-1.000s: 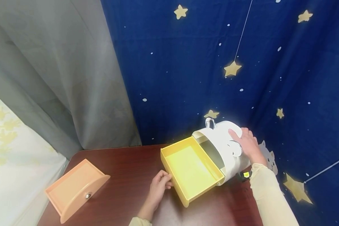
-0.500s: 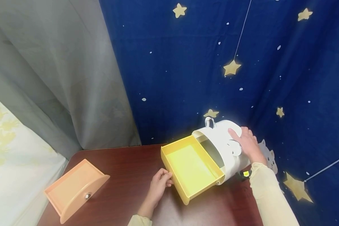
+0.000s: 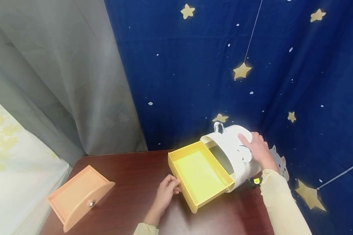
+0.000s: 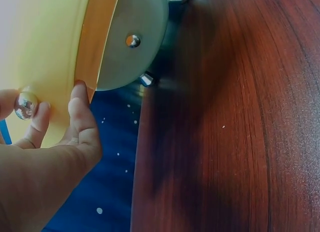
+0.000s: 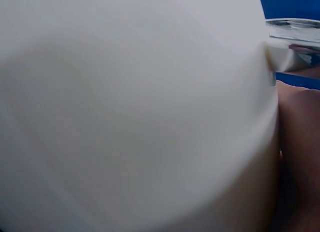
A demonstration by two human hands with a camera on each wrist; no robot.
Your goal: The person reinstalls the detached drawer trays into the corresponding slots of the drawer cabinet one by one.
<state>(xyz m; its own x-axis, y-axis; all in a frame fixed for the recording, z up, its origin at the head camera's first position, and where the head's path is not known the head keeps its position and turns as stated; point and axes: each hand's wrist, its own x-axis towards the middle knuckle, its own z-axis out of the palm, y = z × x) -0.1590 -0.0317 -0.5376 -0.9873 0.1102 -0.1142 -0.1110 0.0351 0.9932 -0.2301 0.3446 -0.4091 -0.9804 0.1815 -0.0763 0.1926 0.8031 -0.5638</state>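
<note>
On the far right of the table (image 3: 129,176), the white casing (image 3: 230,143) has its upper mouth facing left; the yellow drawer (image 3: 200,176) lines up with that mouth, nearly all of it outside, its inner end at the rim; can't tell how far it seats inside. Left hand (image 3: 166,189) grasps the drawer's front, thumb and a finger pinching the silver knob (image 4: 26,105), another finger at the drawer's side edge in the left wrist view; right hand (image 3: 257,148) grips the casing from above, thumb on its top, just beside the silver ring (image 3: 245,153); fingertips on the far side hidden. Below the yellow drawer, the left wrist view shows the casing's grey-green lower front (image 4: 127,64); the orange drawer (image 3: 73,192) lies well apart on the left of the table.

Risks, as I judge: the yellow drawer could jam if pushed in skewed, since one hand steers it from one end; if barely seated, its inner end could slip off the rim and drop; a small round knob gives little hold, so the pinch could turn or slide; casing could shift or tip if the right hand eases off during a push.
</note>
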